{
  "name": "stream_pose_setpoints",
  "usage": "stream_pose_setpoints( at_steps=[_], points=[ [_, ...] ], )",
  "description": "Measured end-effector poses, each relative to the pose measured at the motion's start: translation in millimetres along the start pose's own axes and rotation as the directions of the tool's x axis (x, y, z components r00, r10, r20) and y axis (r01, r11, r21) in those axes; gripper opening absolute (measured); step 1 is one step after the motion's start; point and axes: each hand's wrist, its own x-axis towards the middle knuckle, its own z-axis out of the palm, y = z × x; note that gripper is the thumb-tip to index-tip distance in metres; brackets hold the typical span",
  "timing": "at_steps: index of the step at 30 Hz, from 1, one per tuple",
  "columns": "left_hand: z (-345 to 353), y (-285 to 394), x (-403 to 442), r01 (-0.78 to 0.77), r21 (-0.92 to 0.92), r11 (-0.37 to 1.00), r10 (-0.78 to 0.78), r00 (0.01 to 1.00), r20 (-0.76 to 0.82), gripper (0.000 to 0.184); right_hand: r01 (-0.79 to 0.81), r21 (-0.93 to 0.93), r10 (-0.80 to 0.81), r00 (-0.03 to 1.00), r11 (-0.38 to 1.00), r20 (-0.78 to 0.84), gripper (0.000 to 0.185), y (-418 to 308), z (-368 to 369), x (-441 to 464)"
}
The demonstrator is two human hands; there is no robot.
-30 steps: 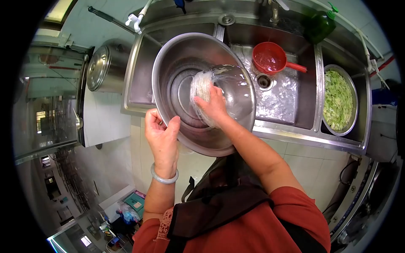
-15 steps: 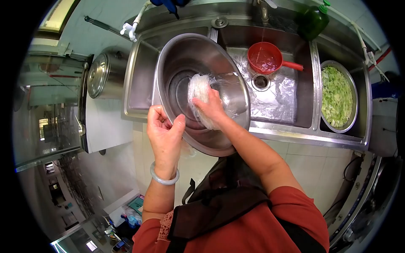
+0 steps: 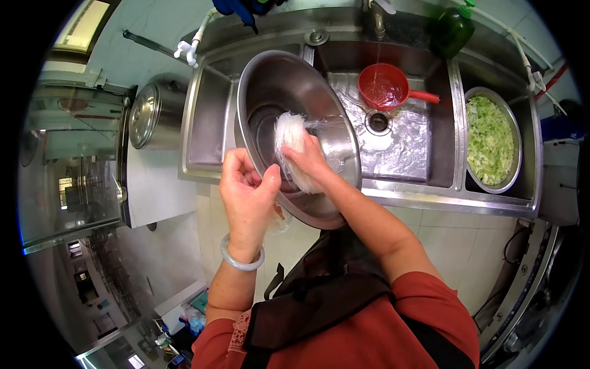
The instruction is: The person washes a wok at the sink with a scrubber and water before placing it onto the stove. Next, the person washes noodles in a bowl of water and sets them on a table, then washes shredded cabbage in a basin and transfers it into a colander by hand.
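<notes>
A large steel basin (image 3: 258, 80) leans at a tilt over the front of the sink. On its near left rim my left hand (image 3: 246, 197) is closed, thumb on one side and curled fingers on the other. Inside the basin, my right hand (image 3: 307, 158) grips a bundle of thin, whitish translucent noodles (image 3: 290, 132). A few loose strands trail from the bundle toward the basin's right wall. The fingertips of my right hand are partly hidden by the noodles.
Water runs from the tap (image 3: 379, 27) into a red long-handled scoop (image 3: 381, 86) in the middle sink bay (image 3: 399, 147). Shredded cabbage (image 3: 490, 141) fills a bowl in the right bay. A green bottle (image 3: 453, 31) stands behind. A lidded steel pot (image 3: 145, 117) is at the left.
The basin has tipped a little more, its left rim shifting right. My left hand has moved slightly right and up with it. My right hand keeps hold of the noodles.
</notes>
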Motion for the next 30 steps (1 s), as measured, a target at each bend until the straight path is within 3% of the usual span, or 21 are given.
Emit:
stream_pose_setpoints(
  at_steps=[4, 6, 16, 26, 29, 30],
  points=[
    [9.3, 9.9, -0.2, 0.032, 0.009, 0.999, -0.032, 0.999, 0.023, 0.025, -0.01, 0.068, 0.007, 0.999, 0.998, 0.054, 0.084, -7.5, -8.3, -1.3],
    [13.7, 12.0, 0.0, 0.05, 0.023, 0.998, -0.05, 0.998, 0.031, 0.024, 0.003, 0.209, -0.04, 0.984, 0.978, 0.175, 0.083, -1.3, -8.8, 5.2],
    [33.7, 16.0, 3.1, -0.014, 0.029, 0.999, 0.012, 0.997, 0.078, 0.024, -0.04, 0.221, 0.013, 0.992, 0.974, 0.122, 0.08, -5.0, -13.1, 2.5],
    [36.6, 18.9, 0.0, -0.069, 0.046, 0.997, 0.065, 0.995, 0.076, 0.025, -0.164, 0.399, 0.03, 0.947, 0.902, 0.321, 0.081, -6.1, -17.6, 2.0],
    [29.3, 14.0, -3.9, -0.053, 0.104, 0.993, 0.049, 0.998, 0.046, 0.026, -0.089, 0.294, 0.024, 0.976, 0.951, 0.218, 0.081, -7.0, -15.5, -0.6],
    [27.5, 14.5, -7.3, -0.025, 0.082, 0.996, 0.023, 0.999, 0.026, 0.027, -0.019, 0.151, 0.0, 0.992, 0.988, 0.125, 0.082, -7.2, -13.3, -1.9]
  ],
)
